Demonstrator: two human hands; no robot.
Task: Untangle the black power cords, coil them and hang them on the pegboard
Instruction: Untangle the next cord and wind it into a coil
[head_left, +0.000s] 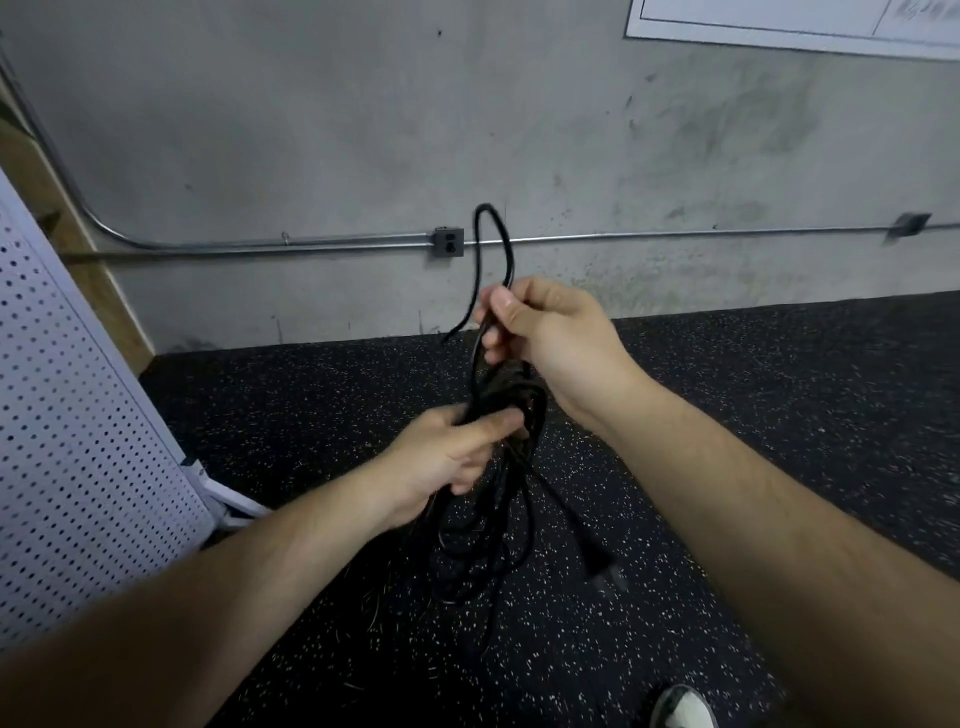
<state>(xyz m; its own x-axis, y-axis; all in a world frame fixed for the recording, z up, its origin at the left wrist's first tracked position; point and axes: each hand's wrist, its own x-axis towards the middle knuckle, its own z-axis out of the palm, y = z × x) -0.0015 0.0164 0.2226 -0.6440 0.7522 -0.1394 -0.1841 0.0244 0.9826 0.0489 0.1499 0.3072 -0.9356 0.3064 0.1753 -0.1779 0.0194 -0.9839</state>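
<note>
black cords (506, 415), speckled black floor (727, 415), white pegboard (78, 415)

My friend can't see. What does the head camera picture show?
A left hand grips a tangled bundle of black power cords while the right hand pinches a loop sticking up from it, above a speckled black floor. A white pegboard stands at the left, by a grey concrete wall.

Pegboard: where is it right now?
Head view, far left edge: the white pegboard stands on the speckled floor, left of the left hand gripping the black power cords.
</note>
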